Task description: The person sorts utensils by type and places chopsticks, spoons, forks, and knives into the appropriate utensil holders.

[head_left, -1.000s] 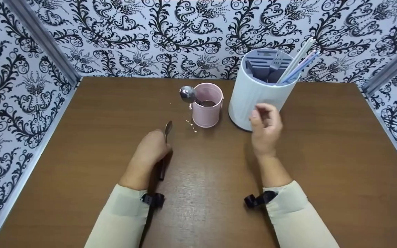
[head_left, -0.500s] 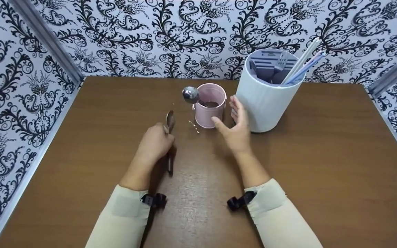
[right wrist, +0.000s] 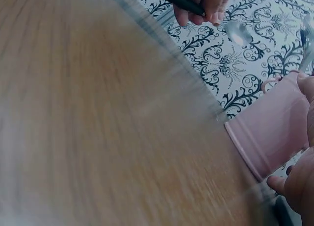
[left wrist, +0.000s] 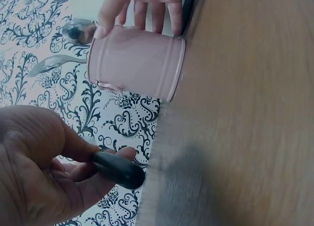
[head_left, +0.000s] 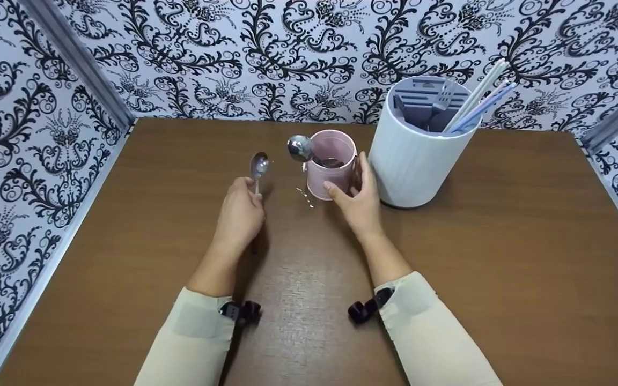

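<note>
My left hand (head_left: 240,212) pinches a spoon (head_left: 259,164) by its dark handle, the silver bowl pointing away from me, left of a pink pail (head_left: 319,177). In the left wrist view the black handle end (left wrist: 119,171) pokes out between thumb and fingers. My right hand (head_left: 362,206) holds the pail from its right side, thumb at the front and fingers round the far side. The pail stands upright on the table, and a rounded metal spoon (head_left: 301,148) leans out over its left rim. Something dark lies inside the pail.
Close on the right of the pail stands a tall white utensil holder (head_left: 416,166) with a fork (head_left: 444,95) and several chopsticks (head_left: 478,99). Small white flecks (head_left: 307,198) mark the brown table (head_left: 502,241). Patterned walls rise at the back and sides.
My right hand has moved left from in front of the utensil holder onto the pink pail. My left hand has raised the spoon's bowl and brought it slightly forward.
</note>
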### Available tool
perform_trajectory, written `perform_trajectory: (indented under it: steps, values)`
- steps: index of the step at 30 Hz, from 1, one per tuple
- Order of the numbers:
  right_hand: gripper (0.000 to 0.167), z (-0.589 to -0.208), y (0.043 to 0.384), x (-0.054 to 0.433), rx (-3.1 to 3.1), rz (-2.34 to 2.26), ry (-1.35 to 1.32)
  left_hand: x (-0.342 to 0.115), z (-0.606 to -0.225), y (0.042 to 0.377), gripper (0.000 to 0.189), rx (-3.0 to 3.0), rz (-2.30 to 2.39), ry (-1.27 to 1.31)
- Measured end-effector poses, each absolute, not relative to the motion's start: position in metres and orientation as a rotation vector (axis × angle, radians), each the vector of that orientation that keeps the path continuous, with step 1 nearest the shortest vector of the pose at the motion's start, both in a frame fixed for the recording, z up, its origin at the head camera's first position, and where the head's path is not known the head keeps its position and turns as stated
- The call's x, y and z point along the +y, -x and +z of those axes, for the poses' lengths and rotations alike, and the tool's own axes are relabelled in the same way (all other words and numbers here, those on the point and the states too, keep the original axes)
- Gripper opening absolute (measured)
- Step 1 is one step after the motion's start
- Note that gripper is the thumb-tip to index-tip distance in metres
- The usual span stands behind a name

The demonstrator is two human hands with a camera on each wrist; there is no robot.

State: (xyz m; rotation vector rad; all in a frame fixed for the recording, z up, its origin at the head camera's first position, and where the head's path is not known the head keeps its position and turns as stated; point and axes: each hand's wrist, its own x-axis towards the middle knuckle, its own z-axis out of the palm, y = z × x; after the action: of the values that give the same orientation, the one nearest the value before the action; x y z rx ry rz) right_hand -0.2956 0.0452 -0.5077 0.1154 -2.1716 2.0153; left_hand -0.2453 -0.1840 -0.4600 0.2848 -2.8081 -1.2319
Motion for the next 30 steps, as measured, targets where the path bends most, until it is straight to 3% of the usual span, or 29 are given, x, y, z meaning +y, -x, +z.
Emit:
perform_trajectory:
  steps: [15, 30]
  values:
    - [0.076, -0.515, 0.304, 0.044, -2.175, 1.960, -0.048, -0.179, -0.460, 0.245, 0.026, -2.616, -1.385, -0.257]
    - [0.074, -0.517, 0.306, 0.044, -2.111, 2.023, -0.094, -0.174, -0.452, 0.243, 0.017, -2.479, -1.530, -0.258]
